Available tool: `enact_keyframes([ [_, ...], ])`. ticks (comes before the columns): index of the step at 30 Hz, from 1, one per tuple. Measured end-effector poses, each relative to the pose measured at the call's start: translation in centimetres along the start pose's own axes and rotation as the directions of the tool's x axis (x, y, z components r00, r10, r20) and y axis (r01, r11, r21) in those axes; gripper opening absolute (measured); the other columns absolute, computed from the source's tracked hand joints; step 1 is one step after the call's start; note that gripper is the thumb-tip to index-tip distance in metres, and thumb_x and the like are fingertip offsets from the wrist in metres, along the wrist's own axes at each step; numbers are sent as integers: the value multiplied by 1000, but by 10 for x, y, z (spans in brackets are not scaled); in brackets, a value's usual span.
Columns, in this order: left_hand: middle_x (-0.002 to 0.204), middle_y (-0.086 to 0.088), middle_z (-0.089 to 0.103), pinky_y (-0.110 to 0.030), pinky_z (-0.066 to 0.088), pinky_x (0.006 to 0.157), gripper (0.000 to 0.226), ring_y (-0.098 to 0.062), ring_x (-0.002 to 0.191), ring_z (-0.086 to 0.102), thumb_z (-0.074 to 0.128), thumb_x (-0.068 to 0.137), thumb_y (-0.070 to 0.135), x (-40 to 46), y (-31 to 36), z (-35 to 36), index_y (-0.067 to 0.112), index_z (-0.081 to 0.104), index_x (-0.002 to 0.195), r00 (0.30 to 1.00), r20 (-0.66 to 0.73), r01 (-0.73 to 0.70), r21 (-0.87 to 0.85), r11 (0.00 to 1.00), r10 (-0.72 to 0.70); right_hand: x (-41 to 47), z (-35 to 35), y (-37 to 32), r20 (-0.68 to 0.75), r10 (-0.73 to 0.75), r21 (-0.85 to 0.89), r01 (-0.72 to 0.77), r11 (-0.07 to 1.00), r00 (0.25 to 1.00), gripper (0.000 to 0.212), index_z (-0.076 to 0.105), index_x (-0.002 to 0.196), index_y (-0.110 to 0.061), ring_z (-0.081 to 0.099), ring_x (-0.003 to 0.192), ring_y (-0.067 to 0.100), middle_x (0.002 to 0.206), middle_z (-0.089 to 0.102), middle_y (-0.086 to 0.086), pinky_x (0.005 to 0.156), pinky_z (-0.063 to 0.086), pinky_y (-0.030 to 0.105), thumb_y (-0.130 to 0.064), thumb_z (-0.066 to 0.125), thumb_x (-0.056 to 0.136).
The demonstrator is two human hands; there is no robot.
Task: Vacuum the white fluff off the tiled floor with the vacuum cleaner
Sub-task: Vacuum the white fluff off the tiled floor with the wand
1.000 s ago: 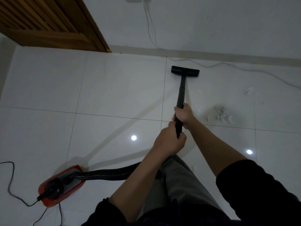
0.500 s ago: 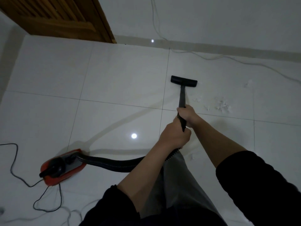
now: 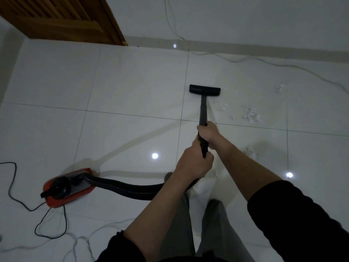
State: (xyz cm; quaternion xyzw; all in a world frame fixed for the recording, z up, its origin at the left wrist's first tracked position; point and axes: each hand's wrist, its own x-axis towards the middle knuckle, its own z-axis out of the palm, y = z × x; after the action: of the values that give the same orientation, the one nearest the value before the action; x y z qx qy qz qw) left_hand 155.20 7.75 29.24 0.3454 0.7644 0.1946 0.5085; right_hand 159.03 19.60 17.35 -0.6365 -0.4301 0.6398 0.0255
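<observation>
Head view looks down on a person standing on the tiled floor, both hands wrapped around the black wand of the vacuum cleaner. The right hand grips higher up the tube, the left hand closes around it just below, where the ribbed hose joins. The floor nozzle sits flat on the tile, straddling a grout line, while the white fluff lies scattered to its right, near but untouched; a smaller tuft sits further off toward the white cable, and a fainter patch lies closer to the feet. To my eye the good move is to swing the nozzle right and draw it slowly through the clumps, keeping it flat so suction holds, and steering short of that cable. Light fluff may scatter if pushed quickly, so gentle overlapping strokes would suit.
</observation>
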Motion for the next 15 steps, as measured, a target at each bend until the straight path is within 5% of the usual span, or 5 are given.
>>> enact_keyframes([
  [7, 85, -1, 58, -39, 58, 64, 40, -24, 66, 68, 46, 93, 25, 12, 31, 46, 9, 40, 129, 999, 24, 28, -80, 996, -26, 16, -52, 4, -5, -37, -53, 37, 998, 999, 22, 47, 119, -9, 56, 57, 20, 77, 55, 10, 51, 45, 30, -10, 48, 97],
  [11, 83, 2, 57, -30, 54, 56, 44, -17, 56, 65, 46, 92, 23, 30, 46, 64, 10, 38, 133, 999, 34, 28, -87, 996, -25, 30, -77, 4, -10, -33, -69, 32, 997, 999, 23, 49, 118, -5, 54, 60, 20, 79, 53, 9, 53, 45, 31, -7, 49, 95],
  [15, 86, 1, 57, -37, 59, 66, 41, -23, 61, 68, 45, 92, 22, 45, 60, 72, 10, 39, 131, 999, 51, 23, -64, 998, -20, 43, -94, 4, -19, -23, -103, 21, 994, 1000, 33, 50, 127, 1, 52, 64, 19, 82, 53, 9, 54, 44, 29, -6, 48, 94],
])
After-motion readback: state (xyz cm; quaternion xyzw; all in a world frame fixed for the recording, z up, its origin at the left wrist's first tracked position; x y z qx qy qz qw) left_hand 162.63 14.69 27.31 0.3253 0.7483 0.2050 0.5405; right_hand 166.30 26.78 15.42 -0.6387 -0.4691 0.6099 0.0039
